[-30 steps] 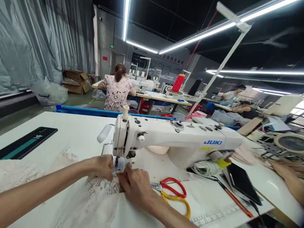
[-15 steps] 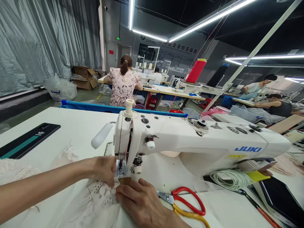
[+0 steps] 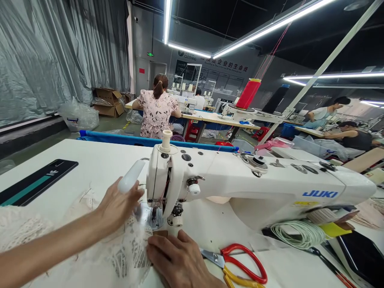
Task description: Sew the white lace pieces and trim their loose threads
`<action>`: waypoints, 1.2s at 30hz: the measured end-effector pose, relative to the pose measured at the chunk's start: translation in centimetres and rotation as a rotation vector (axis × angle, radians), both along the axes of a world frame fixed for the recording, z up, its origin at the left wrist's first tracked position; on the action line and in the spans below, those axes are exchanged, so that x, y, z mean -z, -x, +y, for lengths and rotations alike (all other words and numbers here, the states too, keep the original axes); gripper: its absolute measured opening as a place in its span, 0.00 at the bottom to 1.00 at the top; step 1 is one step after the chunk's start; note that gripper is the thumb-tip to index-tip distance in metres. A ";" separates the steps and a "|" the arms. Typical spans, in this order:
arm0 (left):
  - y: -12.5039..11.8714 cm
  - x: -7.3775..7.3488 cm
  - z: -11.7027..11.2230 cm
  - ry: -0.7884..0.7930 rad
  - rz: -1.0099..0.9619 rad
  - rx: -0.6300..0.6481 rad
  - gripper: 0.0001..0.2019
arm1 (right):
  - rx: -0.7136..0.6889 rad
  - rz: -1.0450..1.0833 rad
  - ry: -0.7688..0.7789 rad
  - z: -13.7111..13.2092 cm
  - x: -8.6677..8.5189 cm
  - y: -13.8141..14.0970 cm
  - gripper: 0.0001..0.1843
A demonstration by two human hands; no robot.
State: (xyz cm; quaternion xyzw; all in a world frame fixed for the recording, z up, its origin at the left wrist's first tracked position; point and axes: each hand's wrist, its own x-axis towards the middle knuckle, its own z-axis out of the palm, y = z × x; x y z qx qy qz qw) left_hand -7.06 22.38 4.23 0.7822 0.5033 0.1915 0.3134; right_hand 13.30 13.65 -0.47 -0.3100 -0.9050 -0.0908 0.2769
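Observation:
My left hand (image 3: pixel 120 202) is raised left of the needle area of a white sewing machine (image 3: pixel 258 184). Its bent fingers are blurred and partly behind a white rounded plastic piece (image 3: pixel 132 176); whether they grip anything I cannot tell. Pale lace fabric (image 3: pixel 129 248) lies loosely below, its right edge near the presser foot (image 3: pixel 154 216). My right hand (image 3: pixel 181 260) rests on the table with fingers curled onto the lace's edge. Just beyond its fingertips shows a small brown piece (image 3: pixel 160 233). Red-and-yellow-handled scissors (image 3: pixel 244 260) lie to the right of this hand.
A black phone-like slab with a green stripe (image 3: pixel 39 180) lies at the left. Coiled pale cord (image 3: pixel 297 234) and a dark-screened device (image 3: pixel 364 254) are at the right. Red thread cone (image 3: pixel 249 94) stands behind. Several people sit or stand at other machines.
My left hand has left the lace beside the presser foot and moved up and left to the white plastic piece. The right hand stays nearly in place. The camera view has shifted slightly.

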 end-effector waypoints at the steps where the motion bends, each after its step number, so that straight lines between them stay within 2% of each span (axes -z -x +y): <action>1: -0.1 0.1 -1.3 -0.057 0.006 0.025 0.09 | 0.006 0.008 0.000 0.0 0.0 0.1 0.10; 3: -0.3 1.1 -3.7 -0.176 0.022 0.109 0.12 | 0.013 0.023 0.007 -0.1 0.0 0.2 0.09; 4: -0.4 1.8 -4.6 -0.301 0.080 0.250 0.13 | 0.014 0.031 0.008 -0.1 -0.1 0.3 0.09; 5: -0.4 2.6 -5.3 -0.403 0.113 0.292 0.14 | 0.015 0.038 0.011 -0.1 -0.2 0.3 0.09; 8: -0.1 4.6 -5.8 -0.605 0.171 0.318 0.16 | 0.005 0.035 0.019 -0.1 -0.7 0.3 0.09; 12: 0.5 5.4 -4.8 -0.777 0.224 0.314 0.15 | -0.002 0.006 0.061 0.1 -1.0 0.2 0.09; 16: 1.0 6.2 -3.9 -0.823 0.260 0.313 0.13 | 0.022 0.008 0.086 0.3 -0.8 0.1 0.10; 21: 1.3 7.5 -2.8 -0.813 0.260 0.343 0.16 | 0.045 0.022 0.059 0.6 -0.2 0.0 0.08; 28: 1.4 7.2 -1.7 -0.825 0.295 0.415 0.12 | 0.078 -0.008 0.045 0.8 0.2 0.0 0.10; 36: 1.4 7.1 -1.6 -0.866 0.368 0.427 0.15 | 0.100 0.010 -0.030 1.0 0.5 0.0 0.11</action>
